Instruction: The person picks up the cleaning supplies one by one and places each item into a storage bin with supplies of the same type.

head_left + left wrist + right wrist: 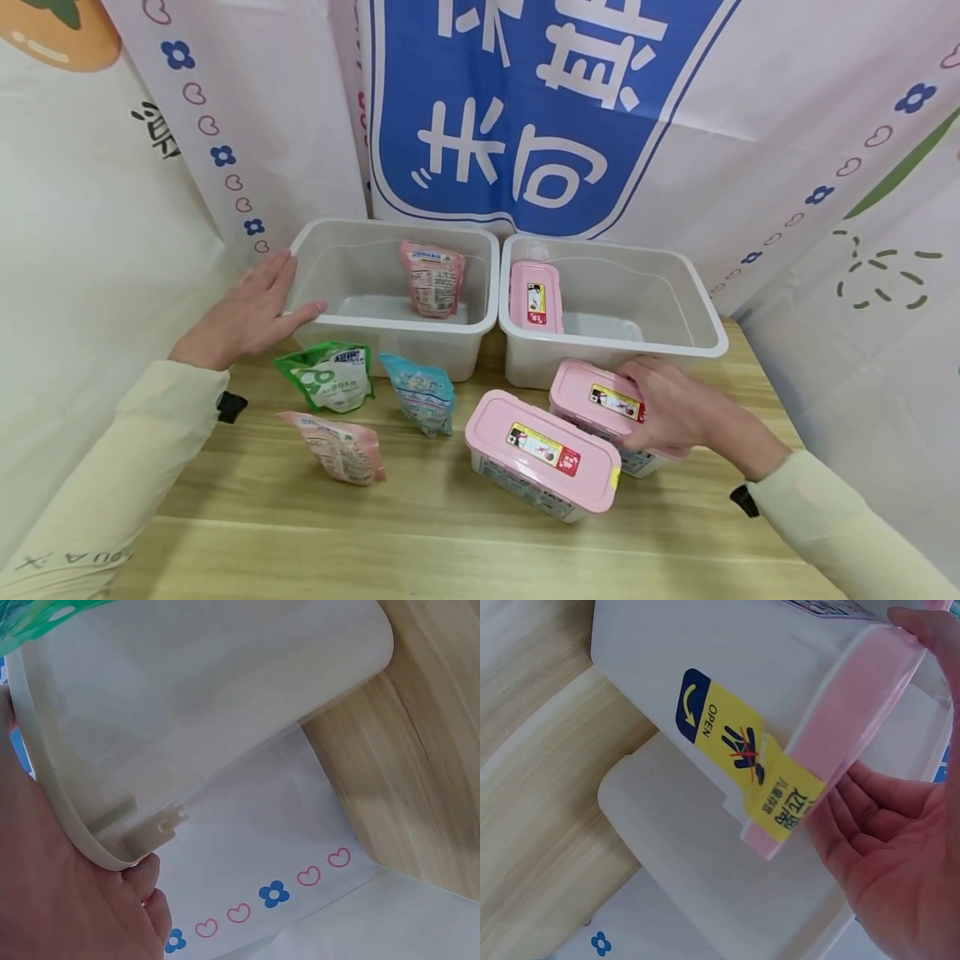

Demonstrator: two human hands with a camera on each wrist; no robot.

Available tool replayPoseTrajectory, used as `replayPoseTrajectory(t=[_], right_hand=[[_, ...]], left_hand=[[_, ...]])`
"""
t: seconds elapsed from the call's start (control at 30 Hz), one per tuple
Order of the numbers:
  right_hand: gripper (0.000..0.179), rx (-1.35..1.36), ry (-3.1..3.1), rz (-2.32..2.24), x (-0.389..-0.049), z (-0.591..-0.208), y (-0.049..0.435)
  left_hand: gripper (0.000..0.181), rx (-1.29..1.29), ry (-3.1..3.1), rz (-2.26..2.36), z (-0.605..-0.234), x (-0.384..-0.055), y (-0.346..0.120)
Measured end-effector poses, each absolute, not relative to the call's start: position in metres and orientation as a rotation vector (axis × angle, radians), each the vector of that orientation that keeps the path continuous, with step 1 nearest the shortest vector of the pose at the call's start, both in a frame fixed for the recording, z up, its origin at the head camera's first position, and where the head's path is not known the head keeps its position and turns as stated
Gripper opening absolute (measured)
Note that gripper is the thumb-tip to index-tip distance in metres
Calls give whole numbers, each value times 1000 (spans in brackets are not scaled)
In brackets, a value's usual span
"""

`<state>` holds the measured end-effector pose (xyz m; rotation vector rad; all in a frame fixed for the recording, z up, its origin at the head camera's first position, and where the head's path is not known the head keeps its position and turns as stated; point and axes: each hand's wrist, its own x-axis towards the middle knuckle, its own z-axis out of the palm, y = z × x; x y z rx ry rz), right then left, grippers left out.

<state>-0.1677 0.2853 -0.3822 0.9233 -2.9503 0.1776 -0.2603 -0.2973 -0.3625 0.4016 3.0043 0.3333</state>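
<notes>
My left hand [251,308] rests at the near left corner of the left grey bin [390,325], fingers extended along its side and thumb across the rim. In the left wrist view the palm lies against the rim. A pink pouch [435,282] stands inside this bin. With my right hand [667,404] I grip a pink-lidded white box [592,387] across its width, close in front of the right bin [517,358]. The right wrist view shows a yellow "OPEN" label [720,724] on the box's end. Another pink-lidded box [502,417] stands beside it, nearer me.
Inside the right bin a pink-lidded box [551,279] stands at the left. On the wooden table [420,550], before the left bin, are a green-white pouch [337,392], a blue pouch [423,392] and a pink pouch [341,450]. Printed cloth [285,100] hangs behind.
</notes>
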Motion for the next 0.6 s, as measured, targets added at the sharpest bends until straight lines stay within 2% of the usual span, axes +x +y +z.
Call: replayPoseTrajectory(t=[0.6], right_hand=[[77, 851, -2955, 265, -167, -387, 288]], left_hand=[[101, 410, 3005, 329, -364, -260, -301]])
